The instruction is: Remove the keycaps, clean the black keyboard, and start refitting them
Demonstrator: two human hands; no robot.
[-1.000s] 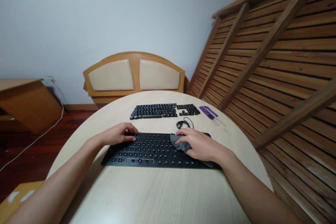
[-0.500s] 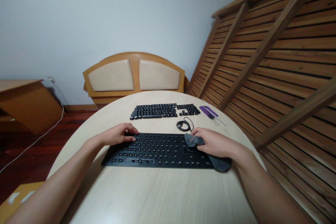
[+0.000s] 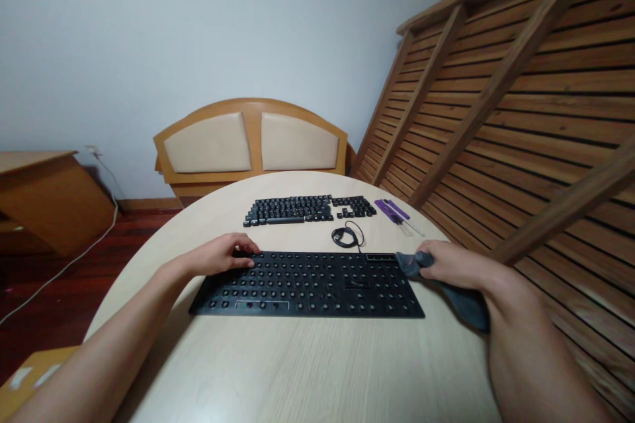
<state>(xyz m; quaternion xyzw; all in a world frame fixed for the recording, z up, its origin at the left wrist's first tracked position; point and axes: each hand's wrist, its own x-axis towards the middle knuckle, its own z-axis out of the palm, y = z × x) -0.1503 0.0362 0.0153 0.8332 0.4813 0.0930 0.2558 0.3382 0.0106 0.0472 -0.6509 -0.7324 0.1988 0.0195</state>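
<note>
A black keyboard (image 3: 297, 284) without its keycaps lies flat on the round table, its bare switch posts showing. My left hand (image 3: 225, 254) grips it at the far left corner, thumb on top and fingers curled over the back edge. A dark grey cloth (image 3: 466, 307) is bunched in my right hand (image 3: 441, 261), at the keyboard's far right corner. Part of the cloth touches that corner while the rest hangs down toward my wrist. Behind the keyboard lies its coiled black cable (image 3: 347, 236).
Removed black keycaps (image 3: 290, 208) are laid out in keyboard order toward the back of the table (image 3: 297, 370). Purple-handled tools (image 3: 394, 210) with thin metal ends lie to their right. A slatted wooden frame (image 3: 536, 112) leans along the right side.
My right hand has moved right with the cloth, from over the keyboard's right part to its far right corner, uncovering the number keys area. My left hand stays on the keyboard.
</note>
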